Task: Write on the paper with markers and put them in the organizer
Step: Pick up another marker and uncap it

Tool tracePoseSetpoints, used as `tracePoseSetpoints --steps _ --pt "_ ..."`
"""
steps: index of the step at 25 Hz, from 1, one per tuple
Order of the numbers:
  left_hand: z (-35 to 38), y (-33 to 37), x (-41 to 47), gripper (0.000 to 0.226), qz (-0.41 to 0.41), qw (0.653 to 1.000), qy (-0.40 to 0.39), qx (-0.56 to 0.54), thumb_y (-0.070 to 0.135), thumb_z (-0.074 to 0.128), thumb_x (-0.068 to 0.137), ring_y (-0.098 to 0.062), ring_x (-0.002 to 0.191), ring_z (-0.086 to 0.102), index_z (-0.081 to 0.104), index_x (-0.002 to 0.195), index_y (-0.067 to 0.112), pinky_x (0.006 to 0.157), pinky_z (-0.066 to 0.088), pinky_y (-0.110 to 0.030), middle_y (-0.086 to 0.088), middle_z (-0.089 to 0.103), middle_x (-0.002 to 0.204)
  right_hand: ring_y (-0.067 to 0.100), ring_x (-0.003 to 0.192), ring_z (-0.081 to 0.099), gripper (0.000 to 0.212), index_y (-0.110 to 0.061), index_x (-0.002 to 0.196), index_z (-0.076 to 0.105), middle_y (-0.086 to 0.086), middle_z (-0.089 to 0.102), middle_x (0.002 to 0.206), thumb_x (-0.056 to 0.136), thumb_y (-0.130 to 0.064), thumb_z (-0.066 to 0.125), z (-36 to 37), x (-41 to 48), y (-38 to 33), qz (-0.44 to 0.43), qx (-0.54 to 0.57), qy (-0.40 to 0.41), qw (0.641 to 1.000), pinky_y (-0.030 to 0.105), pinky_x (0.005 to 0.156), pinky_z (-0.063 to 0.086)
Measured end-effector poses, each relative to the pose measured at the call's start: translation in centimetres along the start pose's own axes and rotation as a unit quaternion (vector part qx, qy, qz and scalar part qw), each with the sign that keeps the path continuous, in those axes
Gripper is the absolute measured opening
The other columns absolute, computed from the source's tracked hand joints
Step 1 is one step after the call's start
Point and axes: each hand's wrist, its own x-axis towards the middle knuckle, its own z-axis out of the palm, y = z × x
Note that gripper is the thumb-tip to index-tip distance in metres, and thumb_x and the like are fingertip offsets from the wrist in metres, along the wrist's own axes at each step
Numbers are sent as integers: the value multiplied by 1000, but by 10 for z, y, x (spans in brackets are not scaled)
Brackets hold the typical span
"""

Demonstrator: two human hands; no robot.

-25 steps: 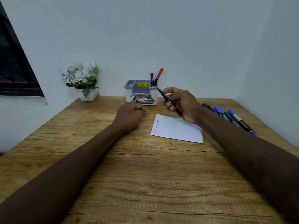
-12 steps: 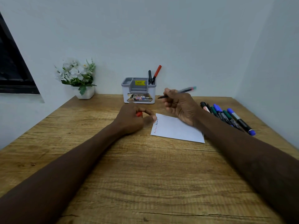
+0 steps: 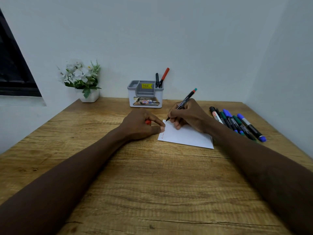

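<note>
Right hand (image 3: 188,114) pinching marker (image 3: 182,104), tip at paper (image 3: 186,136) top edge. Left hand (image 3: 142,124) pins paper, fingers closed on red cap (image 3: 148,122). Two markers in organizer (image 3: 145,94); row (image 3: 237,123) waits on counter (image 3: 152,184).

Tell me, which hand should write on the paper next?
The right hand. It grips the marker with its tip at the top edge of the paper. The left hand is closed on a small red cap and its thumb rests on the paper's edge.
</note>
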Motion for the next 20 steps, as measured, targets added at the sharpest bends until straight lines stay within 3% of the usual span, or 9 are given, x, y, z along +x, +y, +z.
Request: tracePoseSetpoints --steps 2,7,10,20 --pt "0 0 0 18 3 1000 -5 -2 40 76 86 12 68 56 80 103 34 60 38 -20 36 62 77 22 52 65 17 16 89 69 21 72 73 90 -1 69 2 -1 -1 -7 -43 3 999 31 52 57" --pt "-1 -1 -1 19 -1 1000 2 -9 42 78 84 9 56 51 81 100 32 53 30 -17 36 59 55 17 53 66 17 13 90 72 15 74 71 90 -4 71 6 0 1 -18 -90 13 996 28 51 56" --pt "-1 -1 -1 19 9 1000 5 -11 42 79 83 8 56 51 81 98 30 49 30 -10 41 58 57 15 51 65 18 13 91 72 15 74 72 90 -5 72 5 2 1 -15 -98 13 995 27 50 55" --pt "-2 0 -1 20 14 1000 10 -13 42 79 84 6 56 51 81 99 29 49 32 -9 42 57 57 20 53 64 18 10 89 72 16 73 71 90 -7 71 6 3 2 -23 -115 -7 993 28 50 55"
